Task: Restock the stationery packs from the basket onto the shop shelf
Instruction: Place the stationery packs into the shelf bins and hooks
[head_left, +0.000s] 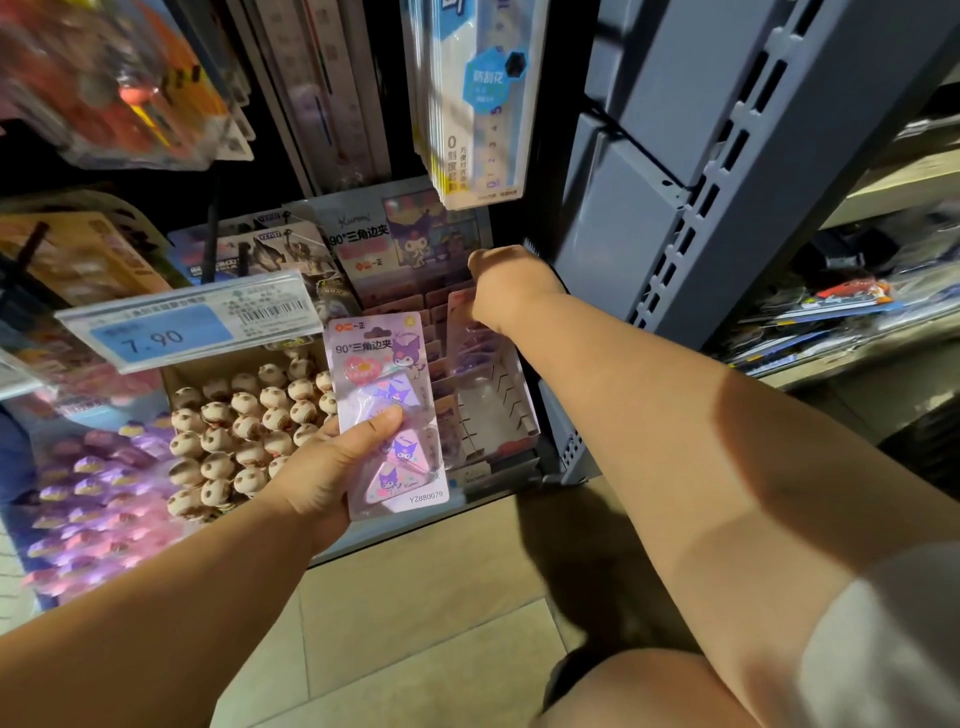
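Up close, your left hand (317, 467) grips a pink clip pack (387, 395) by its lower half. Thumb lies across the front; the pack is upright, just in front of the shelf edge.

Your right hand (506, 280) reaches into the white display box (519, 415). Its back faces the camera and the fingers are hidden, so the grip cannot be told. A second pack (465, 332) stands upright just under that hand, inside the box.

The box has slotted dividers. Matching packs stand in rows along its left and rear, and a header card (405, 239) rises at its back.

Left of it, a cardboard box (208, 366) is packed with small round brown-and-cream toys (244, 415). A price tag (171, 332) reading 7.90 juts out above that box. Ruler packs (467, 104) hang overhead.
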